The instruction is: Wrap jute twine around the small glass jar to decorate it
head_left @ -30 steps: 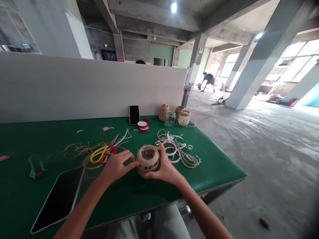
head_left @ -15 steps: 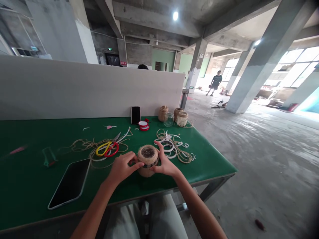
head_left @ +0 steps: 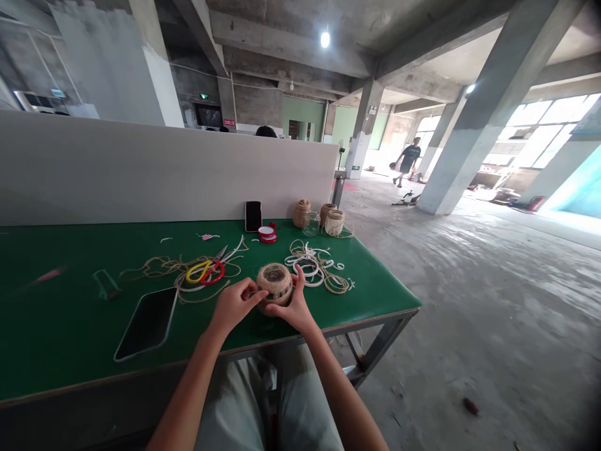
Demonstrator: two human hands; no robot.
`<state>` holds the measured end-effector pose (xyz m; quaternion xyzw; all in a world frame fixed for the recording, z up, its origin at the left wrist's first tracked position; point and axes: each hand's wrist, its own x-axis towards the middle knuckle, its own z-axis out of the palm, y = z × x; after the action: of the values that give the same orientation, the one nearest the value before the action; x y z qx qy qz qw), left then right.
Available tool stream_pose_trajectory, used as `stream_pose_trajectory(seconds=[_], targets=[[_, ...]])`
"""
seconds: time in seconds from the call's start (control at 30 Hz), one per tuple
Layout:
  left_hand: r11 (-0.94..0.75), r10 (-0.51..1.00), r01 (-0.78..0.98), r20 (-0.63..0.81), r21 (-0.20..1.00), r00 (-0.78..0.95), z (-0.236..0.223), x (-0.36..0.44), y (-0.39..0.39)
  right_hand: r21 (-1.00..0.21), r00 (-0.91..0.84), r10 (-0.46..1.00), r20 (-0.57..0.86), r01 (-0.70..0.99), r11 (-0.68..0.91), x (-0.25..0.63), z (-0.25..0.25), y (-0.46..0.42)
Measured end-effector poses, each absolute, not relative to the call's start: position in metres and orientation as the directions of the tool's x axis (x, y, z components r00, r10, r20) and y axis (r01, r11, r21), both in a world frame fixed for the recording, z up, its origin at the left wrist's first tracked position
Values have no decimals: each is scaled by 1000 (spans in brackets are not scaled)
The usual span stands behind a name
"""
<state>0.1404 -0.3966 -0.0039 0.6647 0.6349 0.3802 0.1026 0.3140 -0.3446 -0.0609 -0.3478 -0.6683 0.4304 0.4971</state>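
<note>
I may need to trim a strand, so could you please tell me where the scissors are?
In the head view, the scissors lie on the green table, left of the held twine-wrapped jar, among loose twine.

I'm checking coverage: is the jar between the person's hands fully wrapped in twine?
Not fully: a dark band interrupts the twine around the jar.

Looks like a craft workshop inside a bare, unfinished concrete building. Shows rough ceiling beams [head_left: 291, 34], a lit bulb [head_left: 325, 39], a thick two-tone pillar [head_left: 488, 113] and, far right, large windows [head_left: 549, 114], plus a stained grey floor [head_left: 451, 319]. Includes, near left, a green-topped worktable [head_left: 70, 338] backed by a white partition [head_left: 164, 169] and strewn with scissors [head_left: 205, 270], loose twine [head_left: 339, 292] and, at its far side, small jars [head_left: 310, 223].
</note>
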Motion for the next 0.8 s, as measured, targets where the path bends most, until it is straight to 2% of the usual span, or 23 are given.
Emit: stream_pose_trajectory(seconds=[0.13, 0.27, 0.33, 0.4, 0.5, 0.63, 0.8], targets=[[-158, 941, 604, 304, 781, -147, -1, 142, -400, -908, -288, 865, 410, -43, 416, 313, -62, -340], [-95, 965, 420, 186, 903, -183, 1, 137, -402, -885, -304, 837, 455, -51, 463, 313, -60, -338], [-82, 966, 266, 142, 961, -216, 0, 135, -402, -896, -332, 838, 434, -64, 439, 313, -59, -338], [-94, 961, 37, 100, 995, -256, -2, 135, -403, -905, -356, 840, 410, -45, 423, 314, -59, -340], [-128, 949, -220, 55, 967, -312, -6, 139, -406, -897, -320, 857, 404, 44, 440, 315, -57, -342], [-166, 926, -357, 21, 919, -376, -9, 150, -413, -904, -313, 867, 387, 58, 424, 315, -56, -343], [-165, 875, -701, -225, 693, -429, -9, 167, -418, -908, -308, 869, 388, 30, 417, 314, -57, -343]])
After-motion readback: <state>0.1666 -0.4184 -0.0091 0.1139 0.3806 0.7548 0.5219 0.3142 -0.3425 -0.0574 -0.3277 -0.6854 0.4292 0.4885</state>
